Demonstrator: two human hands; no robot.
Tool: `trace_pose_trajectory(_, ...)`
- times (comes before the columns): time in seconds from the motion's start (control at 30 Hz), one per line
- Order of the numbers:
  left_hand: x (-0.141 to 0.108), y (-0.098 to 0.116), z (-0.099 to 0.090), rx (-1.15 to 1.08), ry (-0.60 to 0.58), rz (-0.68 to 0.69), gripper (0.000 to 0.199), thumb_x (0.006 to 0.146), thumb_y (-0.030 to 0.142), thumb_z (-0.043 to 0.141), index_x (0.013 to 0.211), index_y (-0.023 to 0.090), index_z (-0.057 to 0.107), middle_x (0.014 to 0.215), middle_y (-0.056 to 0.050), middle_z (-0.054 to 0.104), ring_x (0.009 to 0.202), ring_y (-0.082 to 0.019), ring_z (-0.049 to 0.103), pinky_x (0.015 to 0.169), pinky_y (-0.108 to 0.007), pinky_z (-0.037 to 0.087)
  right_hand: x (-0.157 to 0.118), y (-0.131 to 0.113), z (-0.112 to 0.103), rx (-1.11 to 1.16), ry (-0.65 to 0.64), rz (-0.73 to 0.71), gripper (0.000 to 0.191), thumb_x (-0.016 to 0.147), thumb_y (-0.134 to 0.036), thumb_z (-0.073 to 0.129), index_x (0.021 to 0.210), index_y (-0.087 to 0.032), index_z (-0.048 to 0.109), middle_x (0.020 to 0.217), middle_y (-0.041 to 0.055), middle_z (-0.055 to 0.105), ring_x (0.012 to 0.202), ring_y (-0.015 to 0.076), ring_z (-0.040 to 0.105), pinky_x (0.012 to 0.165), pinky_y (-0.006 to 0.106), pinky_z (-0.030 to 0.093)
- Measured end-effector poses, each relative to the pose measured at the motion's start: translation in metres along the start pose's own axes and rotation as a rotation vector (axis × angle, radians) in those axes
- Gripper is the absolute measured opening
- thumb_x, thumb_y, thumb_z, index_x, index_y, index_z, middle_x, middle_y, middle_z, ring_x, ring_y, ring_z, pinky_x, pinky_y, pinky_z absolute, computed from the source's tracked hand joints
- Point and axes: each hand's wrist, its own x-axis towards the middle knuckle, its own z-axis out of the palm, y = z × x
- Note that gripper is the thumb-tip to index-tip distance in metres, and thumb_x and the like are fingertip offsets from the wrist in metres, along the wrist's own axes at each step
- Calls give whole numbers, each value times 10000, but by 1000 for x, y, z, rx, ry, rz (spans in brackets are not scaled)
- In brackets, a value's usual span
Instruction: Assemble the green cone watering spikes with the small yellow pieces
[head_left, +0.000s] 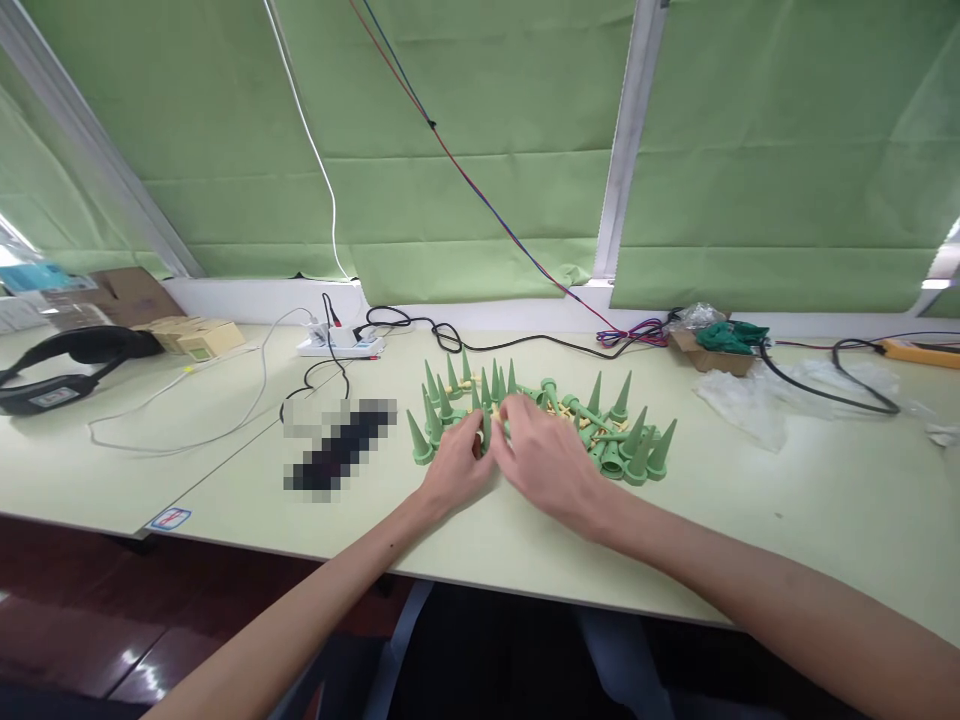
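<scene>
The blurred right hand (546,455) seems to hide part of a green cone (486,428).

Green cones (639,461) cluster around the frame's centre, many upright with points up, others lying right of centre among small yellow pieces (553,407).

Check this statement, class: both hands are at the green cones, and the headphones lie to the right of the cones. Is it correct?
Not quite: the head view shows the headphones lying left of the green cones. The left hand and right hand are indeed at the cones.
</scene>
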Motion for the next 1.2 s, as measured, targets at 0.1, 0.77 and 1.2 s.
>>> trace_pose_trajectory(0.1,0,-1,-1,-55,-15,-4,124,831,248,512,780,210,405,584,60,383,509,-105,372,505,-243,296,-26,11,37,126,104,-155,168,980,-214,389,912,-152,529,806,68,620,574,136,559,452,244,344)
trace_pose_trajectory(0.77,2,-1,-5,-218,38,-56,268,964,442,386,896,201,484,650,33,491,517,-103,442,542,-244,383,-31,28,60,606,102,39,239,982,-217,413,1143,-172,585,1022,99,629,861,196,609,802,348,513)
trace_pose_trajectory(1.2,3,-5,-4,-199,13,14,260,987,373,344,951,184,519,934,-55,619,713,-135,558,681,-284,455,-30,30,62,565,72,59,244,996,-220,379,1052,-187,614,959,80,591,860,198,597,805,355,504)
